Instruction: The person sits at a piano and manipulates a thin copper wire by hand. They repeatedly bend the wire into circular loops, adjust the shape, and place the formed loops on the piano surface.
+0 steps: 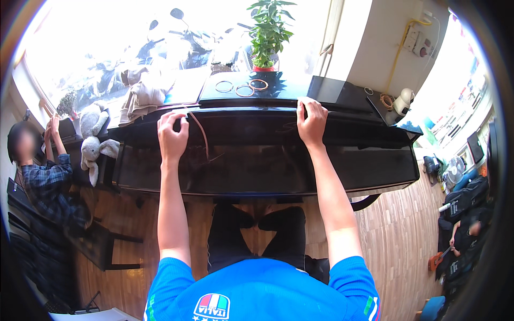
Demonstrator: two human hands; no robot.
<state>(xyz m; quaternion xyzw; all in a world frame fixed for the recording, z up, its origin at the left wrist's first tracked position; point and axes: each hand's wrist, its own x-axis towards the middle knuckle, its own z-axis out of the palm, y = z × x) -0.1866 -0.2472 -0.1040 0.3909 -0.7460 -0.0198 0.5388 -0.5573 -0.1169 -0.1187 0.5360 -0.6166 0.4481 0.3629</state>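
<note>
In front of me stands a black upright piano with its glossy front down and no keys showing. My left hand is raised at the left part of its top front edge, fingers curved and thumb apart, with nothing visible between them. A thin pinkish strip runs down the piano's front beside it. Farther right, my right hand is at the same top edge, fingers curled in; whether they grip the edge is hidden. Three thin rings lie on the piano top between my hands.
A potted plant stands behind the piano top by the bright window. Crumpled beige cloth and a grey plush rabbit are at left, near a seated person. A white camera-like device stands right. Another person holds an orange instrument.
</note>
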